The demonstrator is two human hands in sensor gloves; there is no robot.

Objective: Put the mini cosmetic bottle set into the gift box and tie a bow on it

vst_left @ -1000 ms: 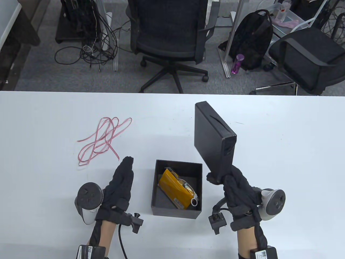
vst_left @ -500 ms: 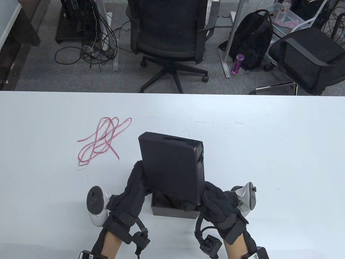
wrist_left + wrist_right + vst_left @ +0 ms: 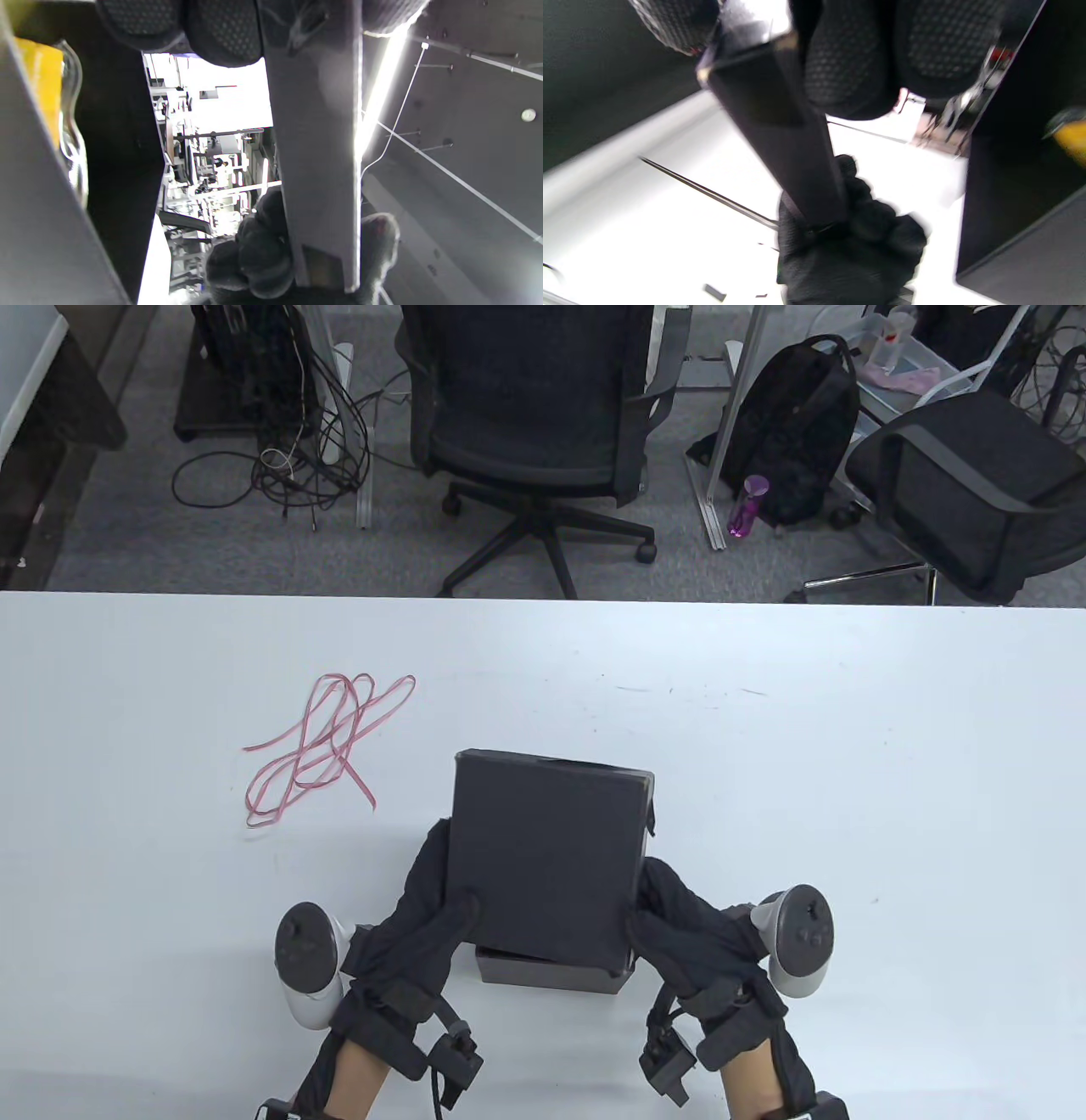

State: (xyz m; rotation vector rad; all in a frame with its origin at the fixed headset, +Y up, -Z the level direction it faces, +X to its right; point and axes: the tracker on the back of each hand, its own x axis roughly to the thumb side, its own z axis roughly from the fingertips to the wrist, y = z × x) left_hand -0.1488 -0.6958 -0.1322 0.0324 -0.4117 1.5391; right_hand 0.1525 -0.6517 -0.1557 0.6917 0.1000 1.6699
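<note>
The black box lid (image 3: 547,857) hovers flat just above the black gift box (image 3: 551,974), hiding almost all of it in the table view. My left hand (image 3: 437,891) grips the lid's left edge, thumb on top. My right hand (image 3: 670,903) grips its right edge. The left wrist view looks under the lid (image 3: 316,148) into the box, where the yellow cosmetic bottle set (image 3: 40,89) lies in its clear pouch. The right wrist view shows the lid's edge (image 3: 780,135) in my fingers and the box wall (image 3: 1018,203) beside it. The pink ribbon (image 3: 322,742) lies loose on the table to the far left.
The white table (image 3: 848,780) stretches to both sides and beyond the box. Its far edge runs across the middle of the table view. Past it stand office chairs (image 3: 534,415), a black backpack (image 3: 797,415) and cables on the floor.
The right hand swung the lid from upright at the right to over the box. The left hand rose from the table and took its left edge. The lid has levelled and come lower.
</note>
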